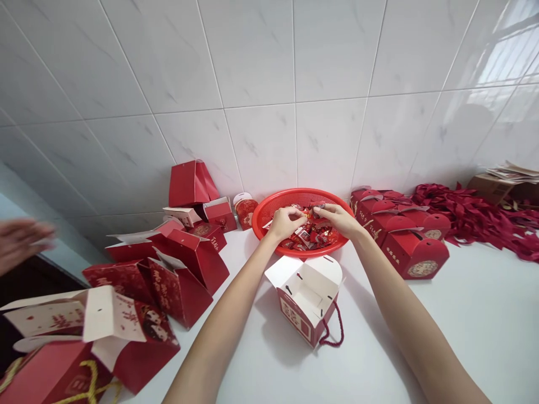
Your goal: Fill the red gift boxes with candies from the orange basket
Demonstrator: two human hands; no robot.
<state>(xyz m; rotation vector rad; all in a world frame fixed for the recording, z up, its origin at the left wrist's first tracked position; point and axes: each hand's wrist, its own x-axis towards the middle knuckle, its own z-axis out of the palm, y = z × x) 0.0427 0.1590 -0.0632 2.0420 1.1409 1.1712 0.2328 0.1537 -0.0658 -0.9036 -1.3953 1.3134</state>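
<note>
Both hands are over a red plastic basket (301,193) of small wrapped candies (306,238). My left hand (287,223) is at the basket's left-centre with its thumb and fingers pressed together; what it pinches is too small to make out. My right hand (337,217) reaches in from the right, its fingers closed on a small dark red wrapped candy (319,206). In front of the basket stands an open red box (301,321) with a white inside, flaps spread and a dark red rope handle hanging at its right. No candies show inside it.
Open red boxes (181,275) crowd the left side, some with yellow cord. Closed red boxes (415,255) stand in rows at the right, beside a heap of dark red ribbons (458,216). Another person's blurred hand (23,241) is at the far left. A tiled wall (269,134) rises behind.
</note>
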